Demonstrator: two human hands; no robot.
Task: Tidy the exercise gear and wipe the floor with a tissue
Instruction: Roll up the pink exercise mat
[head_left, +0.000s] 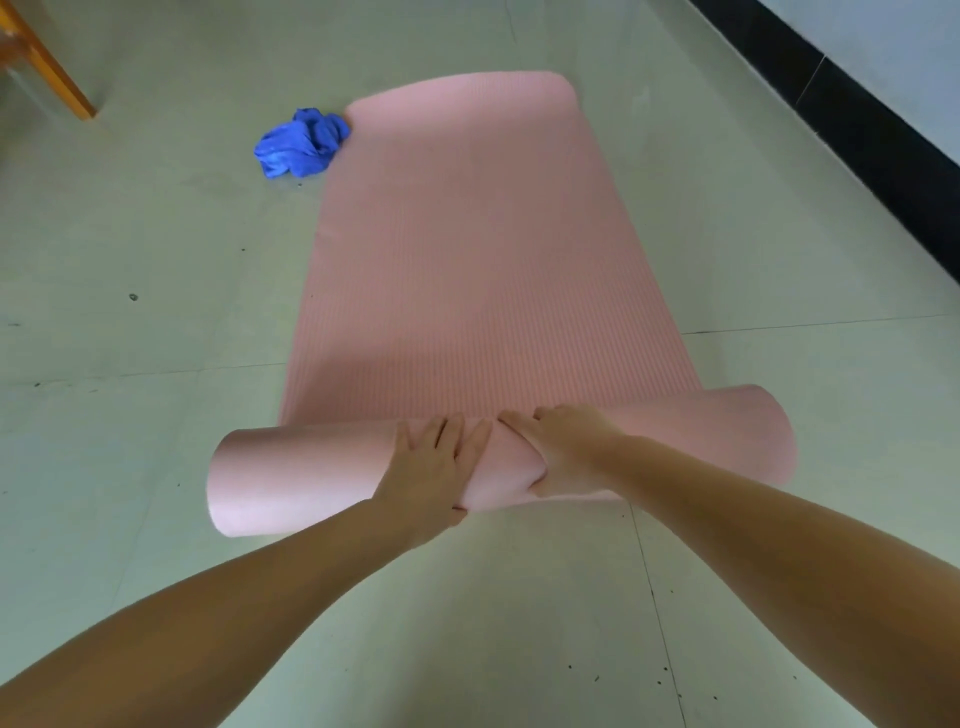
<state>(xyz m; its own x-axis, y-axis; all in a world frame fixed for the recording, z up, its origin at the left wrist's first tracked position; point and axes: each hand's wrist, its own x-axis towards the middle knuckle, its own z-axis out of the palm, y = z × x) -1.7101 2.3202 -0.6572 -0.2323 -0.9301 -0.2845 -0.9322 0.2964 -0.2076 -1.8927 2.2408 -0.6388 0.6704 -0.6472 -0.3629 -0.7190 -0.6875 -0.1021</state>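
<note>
Pink exercise mat (483, 270) lies on pale tiled floor (156, 260), near end rolled up, crumpled blue cloth (301, 141) touching its far left corner. Dark skirting (857, 135) runs along the right wall, wooden furniture leg (49, 67) top left. Left hand (434, 467) presses flat on the roll with fingers spread; right hand (563, 449) curls round it, hands just beside each other.

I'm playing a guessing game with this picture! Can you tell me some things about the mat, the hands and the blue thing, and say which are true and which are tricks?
1. The pink mat is partly rolled up at the near end. True.
2. Only one hand touches the roll. False: the left hand and the right hand both press on it.
3. The blue cloth lies in the middle of the mat. False: it lies crumpled on the floor, at the mat's far left corner.
4. The far end of the mat lies flat. True.
5. An orange wooden leg stands at the top left. True.
</note>
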